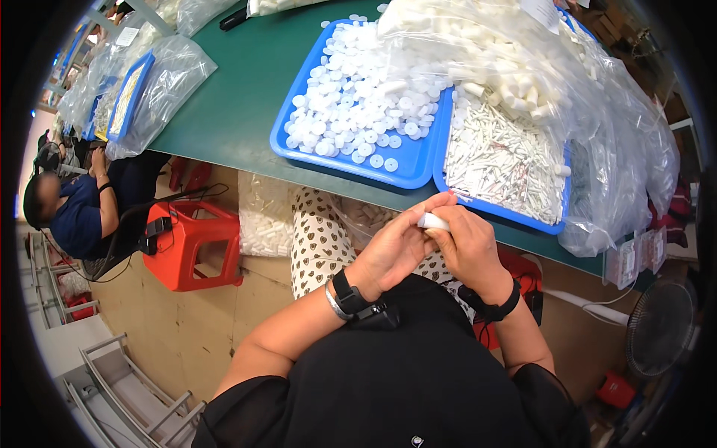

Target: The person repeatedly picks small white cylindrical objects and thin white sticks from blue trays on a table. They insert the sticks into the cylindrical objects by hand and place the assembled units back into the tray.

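Note:
Both hands meet just in front of the table edge, around a short white cylinder (433,222). My left hand (392,250) is closed about it from the left, its fingertips reaching toward the right hand. My right hand (474,250) pinches the cylinder from the other side, fingers bent. Whatever sits inside or behind the cylinder is hidden by the fingers. Just beyond the hands, a blue tray (515,216) holds many thin white sticks (504,153), some reddish. To its left, another blue tray (407,175) carries translucent white discs (366,97) with centre holes.
A large clear bag of cream-coloured short cylinders (515,82) overhangs the right tray. The green table (239,89) extends left, with plastic bags (179,82) at its end. A red stool (190,246) and a seated person (78,213) are at left; a fan (661,328) stands at right.

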The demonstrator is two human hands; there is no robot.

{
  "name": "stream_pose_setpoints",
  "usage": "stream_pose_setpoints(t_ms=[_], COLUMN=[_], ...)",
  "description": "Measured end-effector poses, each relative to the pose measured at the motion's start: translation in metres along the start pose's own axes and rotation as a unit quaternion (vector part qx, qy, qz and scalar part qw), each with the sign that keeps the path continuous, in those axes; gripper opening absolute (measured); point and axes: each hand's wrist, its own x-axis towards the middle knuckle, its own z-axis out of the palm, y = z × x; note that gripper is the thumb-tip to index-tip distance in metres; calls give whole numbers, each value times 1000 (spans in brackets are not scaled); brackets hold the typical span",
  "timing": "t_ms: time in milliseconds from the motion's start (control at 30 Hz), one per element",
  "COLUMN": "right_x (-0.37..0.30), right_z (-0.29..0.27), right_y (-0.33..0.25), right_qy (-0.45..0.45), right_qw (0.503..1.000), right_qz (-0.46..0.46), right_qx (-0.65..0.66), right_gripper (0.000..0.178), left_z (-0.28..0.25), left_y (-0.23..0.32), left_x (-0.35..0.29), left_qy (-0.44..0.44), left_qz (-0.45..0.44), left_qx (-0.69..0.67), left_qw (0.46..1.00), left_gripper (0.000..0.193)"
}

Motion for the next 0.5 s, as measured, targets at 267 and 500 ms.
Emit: stream_pose_setpoints(t_ms=[267,500], right_x=[-1,3], right_z=[16,17], right_y=[-26,-16], right_qy=[-37,2], right_qw=[995,999], right_qz=[91,34], right_qx=[-28,4], right_gripper=[13,29], left_z=[6,5], left_y=[-10,1], left_x=[-7,-9], left_qy=[29,72], left_qz=[46,9], left_qx=[-46,-11], left_qw=[997,997], left_gripper=[41,41])
